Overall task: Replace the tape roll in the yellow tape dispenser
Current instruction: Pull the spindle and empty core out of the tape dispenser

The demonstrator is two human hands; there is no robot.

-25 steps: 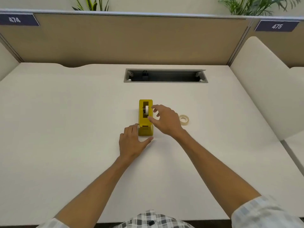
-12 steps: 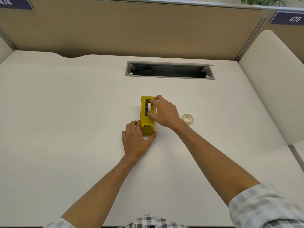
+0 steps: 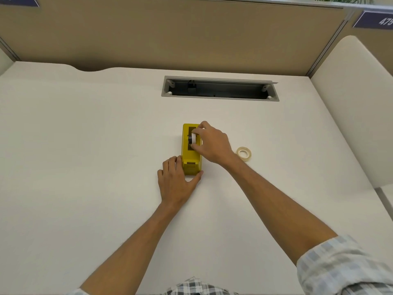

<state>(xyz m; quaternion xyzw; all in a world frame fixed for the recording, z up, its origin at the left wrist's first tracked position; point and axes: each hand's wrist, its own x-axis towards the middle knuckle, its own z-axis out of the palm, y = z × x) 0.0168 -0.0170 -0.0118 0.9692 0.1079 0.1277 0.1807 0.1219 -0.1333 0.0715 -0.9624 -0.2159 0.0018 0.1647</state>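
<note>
Dispenser axis: the yellow tape dispenser (image 3: pixel 191 154) lies with its long side running away from the person, cutter end nearest them.
Dispenser look: a blocky yellow body with an open well on top; a white tape roll (image 3: pixel 193 139) stands on edge inside it.
Dispenser place: mid-desk (image 3: pixel 85 145), nearer than the grey cable tray (image 3: pixel 220 88).
Left hand (image 3: pixel 175 184): fingers spread, bracing the near end, thumb against the front corner.
Right hand (image 3: pixel 212 143): thumb and fingertips pinching the white roll in the well.
Spare tape roll (image 3: pixel 244 153): lying flat, pale and translucent, just right of the right wrist, apart from the dispenser.
</note>
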